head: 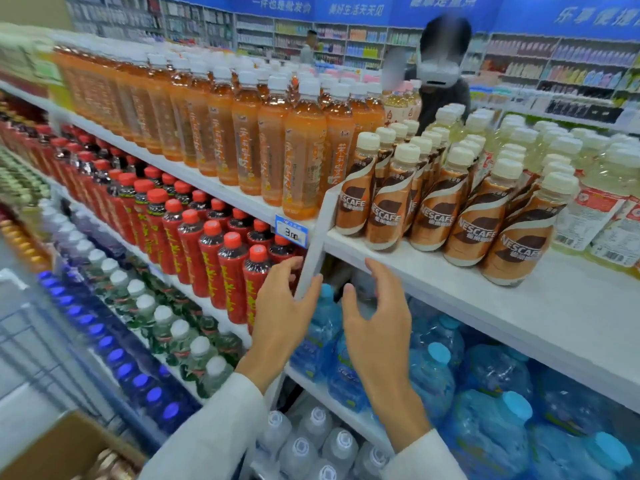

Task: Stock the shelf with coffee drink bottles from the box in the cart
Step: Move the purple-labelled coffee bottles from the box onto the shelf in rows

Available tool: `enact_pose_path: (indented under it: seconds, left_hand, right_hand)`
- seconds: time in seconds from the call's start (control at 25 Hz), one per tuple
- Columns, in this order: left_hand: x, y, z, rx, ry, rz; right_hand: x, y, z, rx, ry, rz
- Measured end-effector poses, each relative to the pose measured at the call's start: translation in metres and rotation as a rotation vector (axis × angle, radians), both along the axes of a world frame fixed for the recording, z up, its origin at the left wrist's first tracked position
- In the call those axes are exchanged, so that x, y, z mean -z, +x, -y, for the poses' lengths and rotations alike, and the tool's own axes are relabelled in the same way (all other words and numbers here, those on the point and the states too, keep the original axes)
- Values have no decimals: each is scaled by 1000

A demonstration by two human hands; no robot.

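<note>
Several brown Nescafe coffee bottles [464, 216] with cream caps stand in rows on the white top shelf [571, 306], leaving bare shelf in front and to the right. My left hand [282, 313] and my right hand [377, 323] hover just below the shelf's front edge, fingers spread and relaxed, holding nothing. The left fingertips lie near the white upright divider [313, 258]. The cardboard box [69, 448] shows at the bottom left corner, with brown bottle caps [114, 462] visible inside.
Orange tea bottles [242, 133] fill the shelf left of the divider, pale yellow drinks [588, 174] its right. Red-capped bottles [207, 251] sit below left, blue water jugs [485, 393] below right. The cart's wire frame [38, 341] is at left. A person [443, 74] stands behind the shelf.
</note>
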State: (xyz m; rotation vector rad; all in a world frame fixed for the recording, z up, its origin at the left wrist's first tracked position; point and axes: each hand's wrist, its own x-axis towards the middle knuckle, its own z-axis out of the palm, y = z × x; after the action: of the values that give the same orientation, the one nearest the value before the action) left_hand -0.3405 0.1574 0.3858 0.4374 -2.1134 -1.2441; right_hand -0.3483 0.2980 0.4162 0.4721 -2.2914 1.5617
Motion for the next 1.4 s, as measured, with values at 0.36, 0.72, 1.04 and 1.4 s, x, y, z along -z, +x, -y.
enact_pose_path:
  seconds: [0.36, 0.72, 1.04, 1.4]
  left_hand:
    - [124, 194, 56, -364, 132, 455]
    - [243, 324, 138, -605, 487, 713]
    - [358, 352, 205, -595, 819, 1012]
    - [473, 303, 263, -582, 870, 1015]
  right_hand:
    - [125, 93, 75, -604, 378, 417]
    - [230, 161, 166, -832, 766, 778]
    - [332, 192, 225, -800, 1022, 997]
    - [429, 198, 253, -689, 1115, 1094]
